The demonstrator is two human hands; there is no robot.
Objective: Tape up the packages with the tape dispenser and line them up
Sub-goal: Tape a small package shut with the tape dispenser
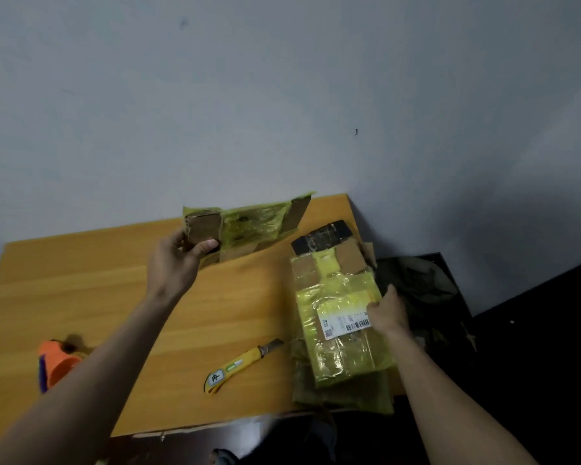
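My left hand (182,260) grips the left end of a flattened cardboard package (249,226) wrapped in yellow-green tape, held up at the back of the wooden table (121,290). My right hand (388,313) holds the right edge of a second taped package (341,317) with a white barcode label, lying on a stack of flat cartons at the table's right end. The orange tape dispenser (57,364) lies near the left front edge, partly hidden behind my left forearm.
A yellow utility knife (239,364) with its blade out lies on the table between my arms. A black flat piece (322,236) sticks out behind the stack. A dark bag or bin (416,283) sits just right of the table. A grey wall stands behind.
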